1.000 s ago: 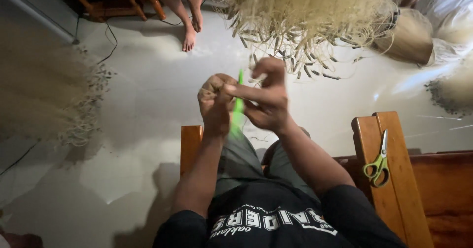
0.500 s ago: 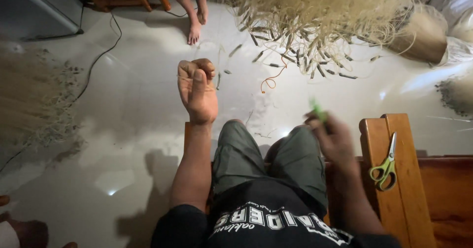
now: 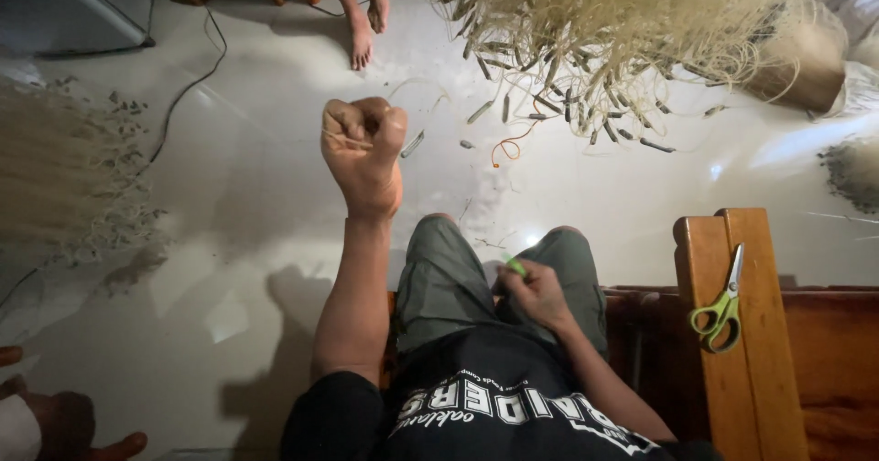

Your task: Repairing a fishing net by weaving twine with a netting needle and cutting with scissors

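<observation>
My left hand [image 3: 363, 152] is raised in front of me, closed in a fist around a thin pale fibre strand that crosses the fingers. My right hand [image 3: 534, 293] rests low against my lap, fingers closed on a small green tool [image 3: 515, 265] whose tip sticks out above the knuckles. I sit with grey shorts [image 3: 458, 282] and a black shirt, knees pointing at the pale floor.
A large heap of straw-coloured fibre [image 3: 623, 31] lies ahead on the floor with scattered cut bits. Green-handled scissors [image 3: 721, 305] lie on a wooden armrest [image 3: 732, 360] at right. Another person's bare feet [image 3: 362, 31] stand at the top. A black cable [image 3: 183, 95] runs left.
My hands were together holding the green tool; they parted. The right hand dropped to my lap with the tool, while the left fist stayed raised with the strand.
</observation>
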